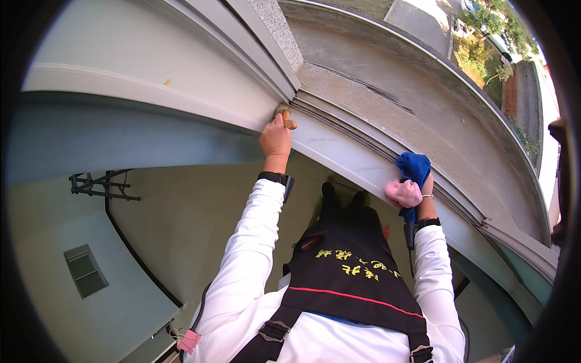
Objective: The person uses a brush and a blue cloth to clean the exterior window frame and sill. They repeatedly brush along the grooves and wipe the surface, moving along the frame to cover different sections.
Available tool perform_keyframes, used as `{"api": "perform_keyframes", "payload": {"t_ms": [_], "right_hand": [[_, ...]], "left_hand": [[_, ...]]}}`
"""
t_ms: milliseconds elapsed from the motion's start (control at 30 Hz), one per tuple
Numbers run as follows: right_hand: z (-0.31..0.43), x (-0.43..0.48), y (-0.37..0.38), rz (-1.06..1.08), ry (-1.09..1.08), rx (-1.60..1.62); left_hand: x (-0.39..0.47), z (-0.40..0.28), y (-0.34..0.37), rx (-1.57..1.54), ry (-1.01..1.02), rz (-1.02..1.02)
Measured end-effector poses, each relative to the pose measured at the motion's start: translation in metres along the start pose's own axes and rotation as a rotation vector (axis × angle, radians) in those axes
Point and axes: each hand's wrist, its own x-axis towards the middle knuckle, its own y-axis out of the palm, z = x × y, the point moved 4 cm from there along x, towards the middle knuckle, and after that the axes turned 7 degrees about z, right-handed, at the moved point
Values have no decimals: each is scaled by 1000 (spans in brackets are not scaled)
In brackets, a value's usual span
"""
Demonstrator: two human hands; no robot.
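My left hand [275, 138] grips a brush with a wooden handle [289, 121]. Its bristles [282, 108] meet the inner corner where the white window sill [336, 145] joins the side wall of the opening, close to the end of the sliding-window track [345, 120]. At the sill's right part, my right hand [426, 193] holds a blue cloth [414, 167] and a pink cloth [404, 193]. Cloth hides most of its fingers. The blue cloth lies over the track's edge, and the pink one hangs on the room side.
Outside the track is a concrete ledge [386, 90] with a curved rim, with trees [497, 27] beyond. A sliding window frame [522, 242] stands at the right. A dark metal stand [106, 185] is behind at the left. My black apron [345, 272] bears writing.
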Motion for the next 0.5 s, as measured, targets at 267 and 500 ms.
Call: {"api": "perform_keyframes", "payload": {"t_ms": [267, 500], "right_hand": [[31, -4, -17, -151, -100, 3], [50, 13, -36, -1, -82, -42]], "left_hand": [[-4, -1, -41, 70, 11, -9], [10, -12, 13, 31, 113, -161]]}}
